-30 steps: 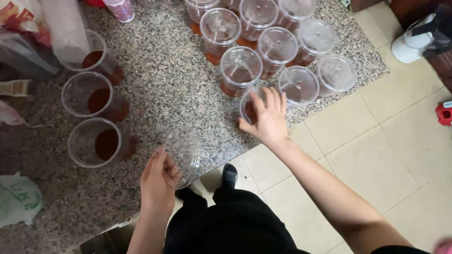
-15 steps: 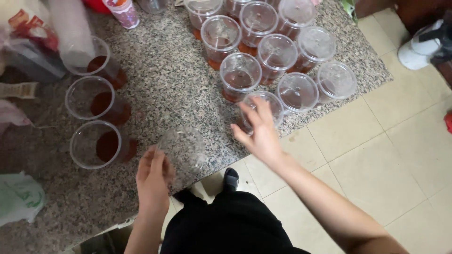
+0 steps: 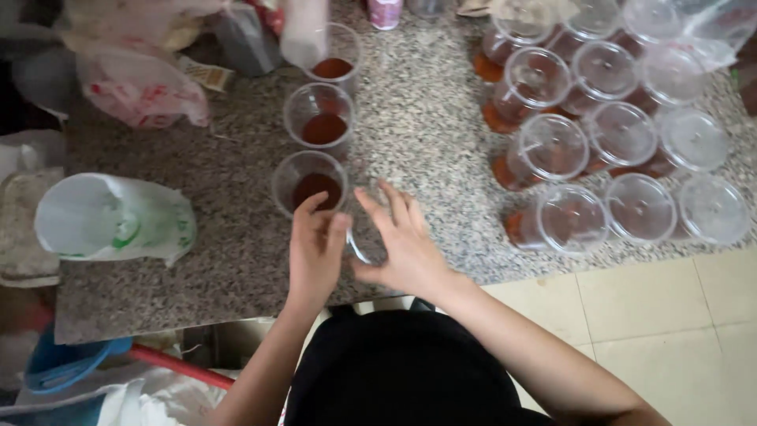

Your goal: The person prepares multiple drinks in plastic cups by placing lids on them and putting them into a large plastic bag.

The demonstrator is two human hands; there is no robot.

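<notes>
**Desk:** Speckled granite counter (image 3: 441, 118), seen from above, with pale floor tiles (image 3: 670, 315) beyond its near edge. What sits at far left?

**Photographer:** A white plastic bag with green print (image 3: 114, 221), lying on its side, and above it a crumpled bag with red print (image 3: 142, 91).

**Desk:** Then the centre?

**Photographer:** Three open clear plastic cups in a column, each holding dark reddish-brown powder. The nearest open cup (image 3: 310, 183) stands just above the person's hands. The left hand (image 3: 315, 252) has its fingers together, their tips at that cup's near rim. The right hand (image 3: 404, 244) has fingers spread and curved. Between the two hands is a clear plastic lid (image 3: 359, 237), its thin edge showing; both hands appear to pinch it, though the transparent plastic makes the exact contact hard to tell.

**Desk:** And the right?

**Photographer:** A tight cluster of lidded cups (image 3: 607, 134), the same reddish contents at the bottom of several, well apart from the hands.
</notes>
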